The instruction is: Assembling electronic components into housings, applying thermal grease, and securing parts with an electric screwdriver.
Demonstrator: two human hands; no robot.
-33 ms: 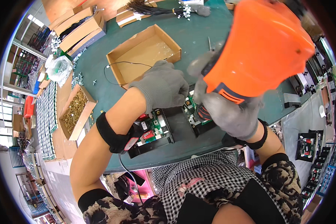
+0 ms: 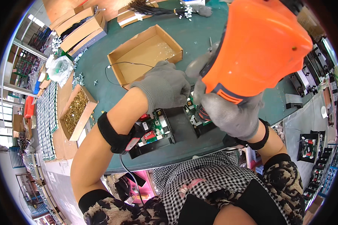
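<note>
My right hand (image 2: 229,112), in a grey glove, is wrapped round an orange cordless drill (image 2: 259,48) whose big body looms close to the view. The drill's dark nose (image 2: 204,113) points down at a green circuit board (image 2: 192,112) in a black housing. Just left of it, my gloved left hand (image 2: 165,88) is closed, fingers curled down at the upper edge of the boards; what they hold is hidden. A second circuit board (image 2: 156,129) with red parts lies in a black housing beneath my left wrist. A thin black wire (image 2: 133,63) runs behind my left hand.
An open cardboard box (image 2: 139,56) stands beyond my left hand. To the left are a box of brass-coloured screws (image 2: 77,110), a plastic bag (image 2: 61,69) and rows of small parts (image 2: 48,123). A bundle of black cables (image 2: 154,8) lies at the back. Metal heat sinks (image 2: 293,100) sit right.
The drill and my right hand have shifted slightly to the left. My left hand and the boards are nearly where they were.
</note>
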